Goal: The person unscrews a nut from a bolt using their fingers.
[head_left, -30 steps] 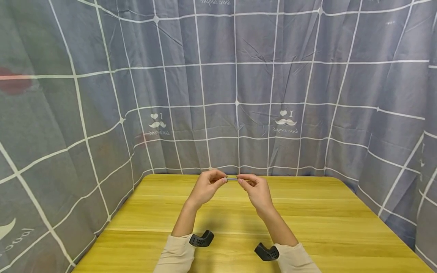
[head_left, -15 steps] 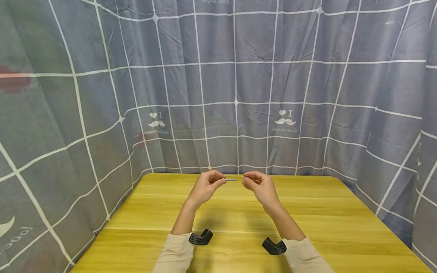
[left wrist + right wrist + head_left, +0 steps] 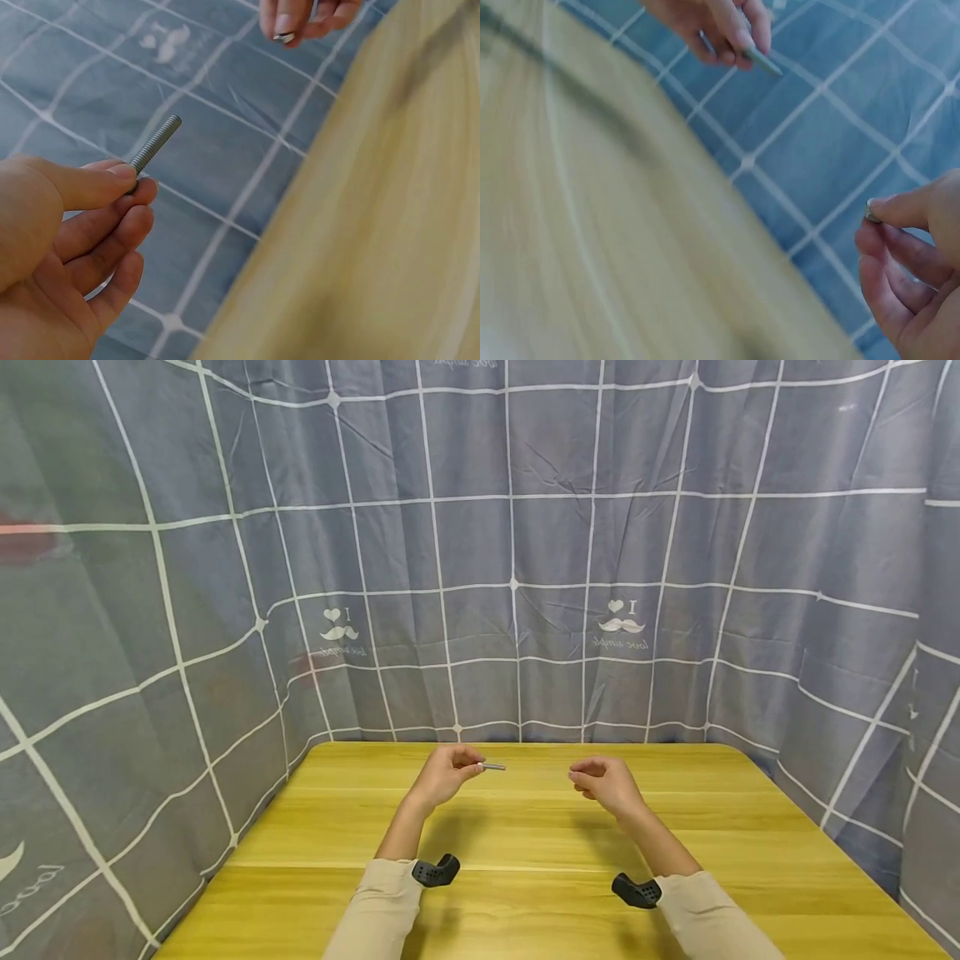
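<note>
My left hand (image 3: 442, 775) pinches a grey threaded bolt (image 3: 156, 144) between thumb and fingers, above the far part of the table. The threaded end sticks out toward the right; the other end is hidden in the fingers. Some way to the right, my right hand (image 3: 609, 783) pinches a small metal nut (image 3: 871, 213) between thumb and fingertip. In the left wrist view that nut (image 3: 284, 37) shows at the tips of the fingers. Bolt and nut are apart, with a gap between the two hands.
A yellow wood-grain table (image 3: 517, 843) spreads under both hands. Behind it and at the sides hangs a grey-blue curtain (image 3: 551, 543) with white grid lines. Black wrist devices (image 3: 437, 871) sit at the cuffs of the light sleeves.
The right hand has drawn away from the bolt to the right, with the nut in its fingers. Both hands have come slightly lower and nearer; the left keeps the bolt.
</note>
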The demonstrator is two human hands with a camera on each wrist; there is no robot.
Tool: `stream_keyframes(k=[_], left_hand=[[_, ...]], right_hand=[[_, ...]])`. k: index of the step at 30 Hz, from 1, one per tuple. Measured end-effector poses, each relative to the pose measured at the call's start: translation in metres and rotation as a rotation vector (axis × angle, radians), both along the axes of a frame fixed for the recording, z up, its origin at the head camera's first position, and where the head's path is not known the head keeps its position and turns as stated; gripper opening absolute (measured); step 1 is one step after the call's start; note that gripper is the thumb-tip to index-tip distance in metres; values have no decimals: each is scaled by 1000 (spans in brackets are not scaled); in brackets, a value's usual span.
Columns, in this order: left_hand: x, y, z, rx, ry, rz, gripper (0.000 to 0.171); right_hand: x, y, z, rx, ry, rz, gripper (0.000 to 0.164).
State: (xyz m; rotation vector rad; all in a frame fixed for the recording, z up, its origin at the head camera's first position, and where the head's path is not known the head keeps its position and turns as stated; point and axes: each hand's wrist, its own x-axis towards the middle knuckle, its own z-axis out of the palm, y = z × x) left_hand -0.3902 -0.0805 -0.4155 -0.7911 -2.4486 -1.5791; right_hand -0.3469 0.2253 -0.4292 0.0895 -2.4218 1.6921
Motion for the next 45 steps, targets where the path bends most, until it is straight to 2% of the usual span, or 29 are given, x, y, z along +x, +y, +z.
stream_keyframes(k=[6,11,17,22,26,30,45], left_hand=[[-12,-4,-24,-56,-45,12,11],[-16,-6,-43,-81,-59,3,9],[-22,-12,-58,-107,-84,-53,6],[-24,-18,-68,-136,-98,-58,5],[-24,-20,-71,-167,-93,-29,6],[-25,-23,-72,-168,-104,6,8],[-32,-16,-71,-153,-157,38,14]], right_hand=[[-10,17,-30,97,-44,-8,14],[-16,24,-51,159,-91,-16,8],[-24,20,-60,223,-116,2,4],[-28,16,-62,305,-133,-10,5],[-29,16,-63,368,-126,-32,5],[-30,16,-64,378,-118,-49,5],[-29,26,-69,418,-53,-89,10]])
